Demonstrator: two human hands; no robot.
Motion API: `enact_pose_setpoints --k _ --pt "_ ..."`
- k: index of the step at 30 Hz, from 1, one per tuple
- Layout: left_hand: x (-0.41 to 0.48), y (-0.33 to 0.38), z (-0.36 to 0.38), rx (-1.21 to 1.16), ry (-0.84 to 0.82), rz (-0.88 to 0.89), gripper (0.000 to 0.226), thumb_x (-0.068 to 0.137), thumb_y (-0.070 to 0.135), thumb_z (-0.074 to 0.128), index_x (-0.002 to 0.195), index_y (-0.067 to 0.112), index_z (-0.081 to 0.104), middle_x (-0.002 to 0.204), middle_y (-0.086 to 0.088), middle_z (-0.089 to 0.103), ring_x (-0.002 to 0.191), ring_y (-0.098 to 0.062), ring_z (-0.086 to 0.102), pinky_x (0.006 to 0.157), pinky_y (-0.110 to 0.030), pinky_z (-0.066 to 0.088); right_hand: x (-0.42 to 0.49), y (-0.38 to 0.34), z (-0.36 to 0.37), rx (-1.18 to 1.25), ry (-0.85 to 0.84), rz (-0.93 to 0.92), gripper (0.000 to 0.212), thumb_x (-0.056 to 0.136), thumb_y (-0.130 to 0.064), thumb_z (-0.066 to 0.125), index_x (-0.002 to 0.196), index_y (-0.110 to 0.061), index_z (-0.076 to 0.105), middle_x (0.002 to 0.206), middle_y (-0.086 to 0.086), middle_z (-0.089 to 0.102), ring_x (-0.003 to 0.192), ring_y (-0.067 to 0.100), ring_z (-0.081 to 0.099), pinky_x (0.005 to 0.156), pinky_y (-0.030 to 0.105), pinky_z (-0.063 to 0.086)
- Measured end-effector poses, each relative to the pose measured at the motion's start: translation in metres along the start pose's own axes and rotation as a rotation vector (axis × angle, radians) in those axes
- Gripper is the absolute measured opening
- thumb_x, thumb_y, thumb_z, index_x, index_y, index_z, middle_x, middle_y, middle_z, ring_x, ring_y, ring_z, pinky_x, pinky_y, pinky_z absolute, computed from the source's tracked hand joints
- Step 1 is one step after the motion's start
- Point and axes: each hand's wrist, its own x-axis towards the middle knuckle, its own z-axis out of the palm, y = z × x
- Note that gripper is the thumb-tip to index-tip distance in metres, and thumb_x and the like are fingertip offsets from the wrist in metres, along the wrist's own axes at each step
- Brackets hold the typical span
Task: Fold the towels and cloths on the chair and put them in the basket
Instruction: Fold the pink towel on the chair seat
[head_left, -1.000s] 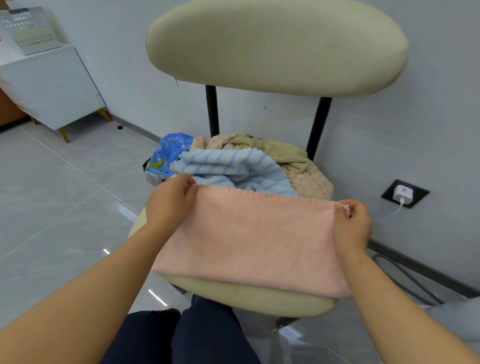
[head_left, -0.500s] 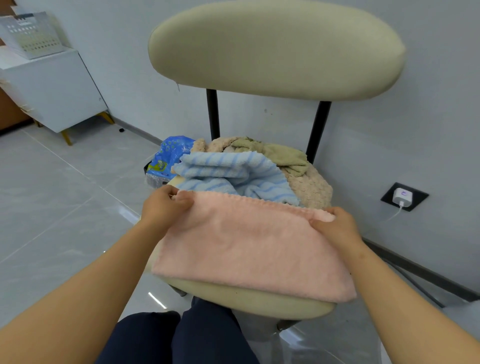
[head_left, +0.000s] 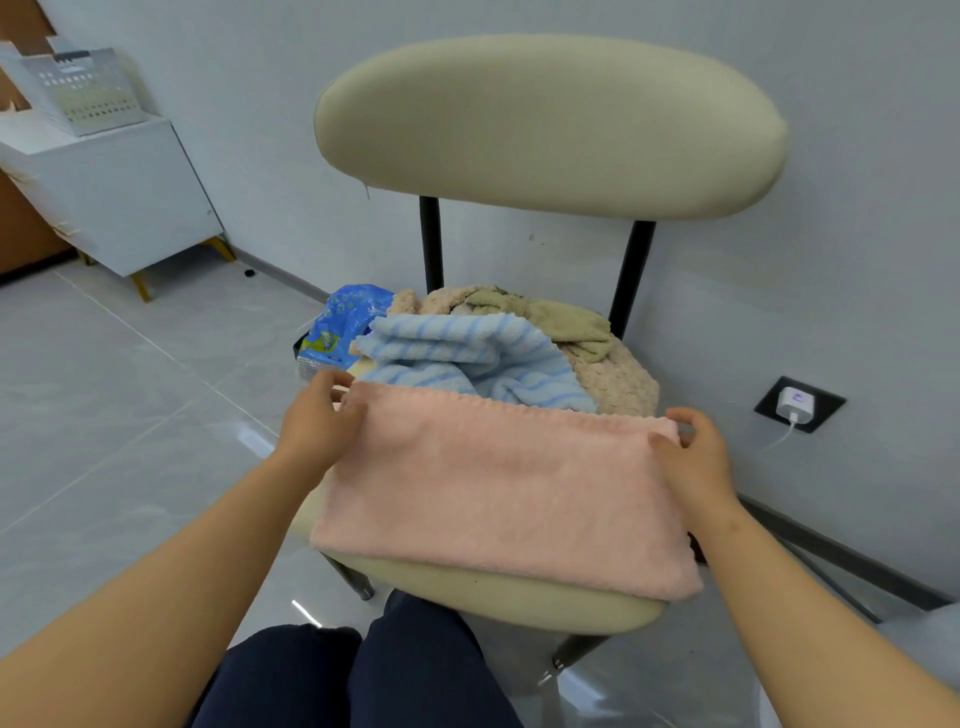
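A pink towel (head_left: 498, 483), folded to a flat rectangle, lies across the front of the cream chair seat (head_left: 498, 592). My left hand (head_left: 317, 421) pinches its far left corner. At the far right corner, my right hand (head_left: 693, 452) has its thumb on top and its fingers over the edge. Behind the pink towel is a loose pile: a blue striped towel (head_left: 467, 353), a beige waffle cloth (head_left: 615, 382) and an olive cloth (head_left: 563, 317). A white perforated basket (head_left: 78, 91) stands on a white cabinet (head_left: 114, 197) at the far left.
The chair's padded backrest (head_left: 550, 124) rises behind the pile, close to the grey wall. A blue plastic bag (head_left: 343, 322) lies on the floor left of the seat. A wall socket with a charger (head_left: 795, 405) is at the right. My dark-trousered knees (head_left: 363, 675) are below the seat.
My right hand slid inward along the towel's far edge, then back out to the right corner. My left hand stayed at the left corner. The towel lies flatter on the seat.
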Motion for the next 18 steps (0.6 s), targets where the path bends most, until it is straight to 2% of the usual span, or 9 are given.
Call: enact_pose_setpoints --k 2,4,6,10,14,16,18 --pt "-0.001 -0.005 0.001 0.054 0.029 -0.038 0.035 0.088 0.021 0.059 0.121 0.014 0.049 0.123 -0.011 0.049 0.098 -0.024 0.05 0.078 -0.032 0.039 -0.003 0.003 0.002 0.005 -0.02 0.028 0.043 0.09 -0.011 0.052 0.131 -0.019 0.043 0.113 0.0 0.049 0.099 0.021 0.049 0.086 0.035 0.043" --pt "-0.007 -0.008 0.002 0.044 0.058 -0.096 0.043 0.086 0.024 0.064 0.122 0.011 0.045 0.127 -0.015 0.045 0.095 -0.024 0.047 0.077 -0.033 0.038 -0.007 0.006 0.003 0.0 -0.016 0.039 0.044 0.089 -0.01 0.054 0.13 -0.018 0.042 0.114 -0.002 0.047 0.1 0.019 0.046 0.087 0.034 0.041" --pt "-0.015 -0.015 0.004 -0.005 0.054 -0.129 0.041 0.084 0.028 0.066 0.114 0.011 0.043 0.122 -0.015 0.049 0.093 -0.024 0.048 0.076 -0.034 0.039 -0.012 0.009 0.004 -0.003 -0.008 0.049 0.043 0.088 -0.01 0.056 0.128 -0.017 0.043 0.116 0.0 0.048 0.1 0.019 0.046 0.085 0.032 0.04" --pt "-0.031 -0.028 0.007 -0.001 -0.079 -0.207 0.035 0.085 0.035 0.064 0.105 0.016 0.043 0.104 -0.004 0.055 0.094 -0.025 0.052 0.079 -0.034 0.04 -0.022 0.015 0.005 -0.032 -0.01 0.065 0.049 0.086 -0.01 0.059 0.132 -0.013 0.041 0.121 0.004 0.049 0.102 0.021 0.047 0.083 0.029 0.037" --pt "-0.035 -0.027 0.004 0.016 -0.014 -0.184 0.017 0.089 0.03 0.057 0.097 0.015 0.053 0.087 0.002 0.054 0.087 -0.023 0.052 0.072 -0.03 0.036 -0.027 0.018 0.004 -0.042 0.009 0.091 0.049 0.086 -0.01 0.062 0.129 -0.007 0.04 0.106 0.003 0.045 0.092 0.019 0.043 0.075 0.028 0.035" --pt "-0.033 -0.027 0.002 -0.085 0.0 -0.162 0.014 0.089 0.023 0.056 0.101 0.019 0.051 0.084 0.002 0.055 0.082 -0.021 0.053 0.07 -0.031 0.039 -0.027 0.02 0.005 -0.076 0.011 0.106 0.05 0.085 -0.011 0.063 0.129 -0.007 0.039 0.104 0.003 0.044 0.091 0.02 0.044 0.076 0.03 0.036" --pt "-0.031 -0.027 0.0 -0.197 0.008 -0.159 0.023 0.088 0.021 0.057 0.107 0.025 0.044 0.085 0.004 0.056 0.081 -0.019 0.053 0.073 -0.033 0.042 -0.026 0.021 0.008 -0.142 0.002 0.113 0.053 0.083 -0.014 0.064 0.13 -0.01 0.039 0.11 0.005 0.05 0.097 0.026 0.048 0.078 0.032 0.039"
